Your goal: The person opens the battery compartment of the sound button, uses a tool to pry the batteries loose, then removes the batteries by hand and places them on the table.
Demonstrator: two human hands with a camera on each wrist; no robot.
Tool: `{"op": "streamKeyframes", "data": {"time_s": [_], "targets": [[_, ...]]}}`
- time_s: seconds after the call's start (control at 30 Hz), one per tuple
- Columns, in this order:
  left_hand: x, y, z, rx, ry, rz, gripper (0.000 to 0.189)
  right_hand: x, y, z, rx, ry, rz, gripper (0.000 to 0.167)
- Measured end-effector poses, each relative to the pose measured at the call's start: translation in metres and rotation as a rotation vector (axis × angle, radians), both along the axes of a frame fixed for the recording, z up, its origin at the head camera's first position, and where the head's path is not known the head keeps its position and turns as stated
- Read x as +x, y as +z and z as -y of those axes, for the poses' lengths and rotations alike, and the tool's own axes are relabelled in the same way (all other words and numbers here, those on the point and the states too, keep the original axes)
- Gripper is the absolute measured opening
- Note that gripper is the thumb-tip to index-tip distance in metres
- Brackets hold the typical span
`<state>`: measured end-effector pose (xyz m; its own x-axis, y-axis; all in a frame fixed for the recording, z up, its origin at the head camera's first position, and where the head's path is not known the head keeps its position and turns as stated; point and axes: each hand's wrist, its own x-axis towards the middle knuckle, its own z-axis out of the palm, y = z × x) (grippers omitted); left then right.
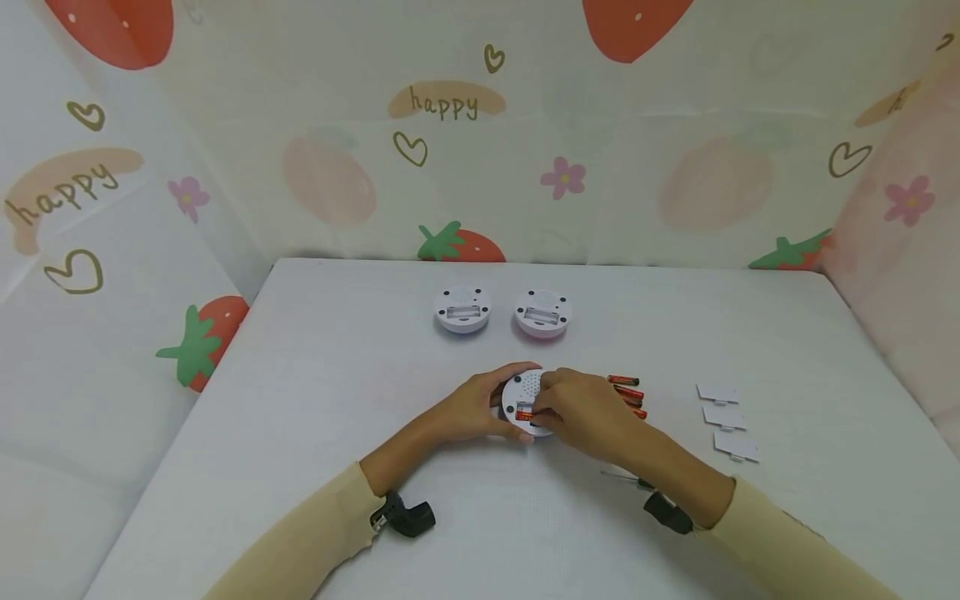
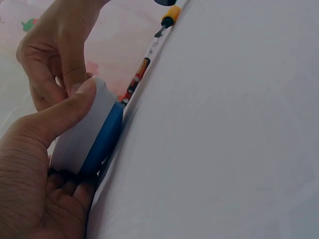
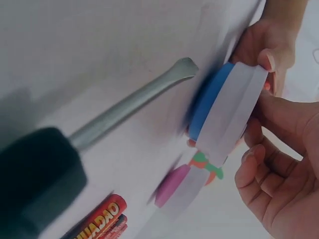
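Note:
In the head view, my left hand grips the rim of a round white device with its underside up. The left wrist view shows the device's blue lower part against the table. My right hand is bent over the device, thumb and fingers at its battery compartment. A red battery shows there at the fingertips, mostly hidden by the hand. In the right wrist view, the right thumb and index finger meet at the white face. Several red batteries lie just beyond the right hand.
Two similar round devices stand farther back, undersides up, compartments uncovered; one has a pink part. Three white battery covers lie in a column at the right. A screwdriver lies on the white table under the right forearm.

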<state>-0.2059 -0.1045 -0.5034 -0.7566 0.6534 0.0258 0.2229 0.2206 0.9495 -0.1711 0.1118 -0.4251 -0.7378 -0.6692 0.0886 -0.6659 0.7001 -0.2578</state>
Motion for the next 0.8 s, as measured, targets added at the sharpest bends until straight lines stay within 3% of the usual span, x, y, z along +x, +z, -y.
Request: {"op": "streamKeyframes", "data": {"time_s": [0.5, 0.8], "targets": [[-0.001, -0.002, -0.001, -0.019, 0.008, -0.006, 0.099, -0.002, 0.000, -0.004, -0.037, 0.005, -0.013, 0.014], [0.000, 0.001, -0.002, -0.057, 0.026, -0.019, 0.097, -0.011, 0.017, -0.019, -0.040, -0.050, -0.039, 0.016]]}}
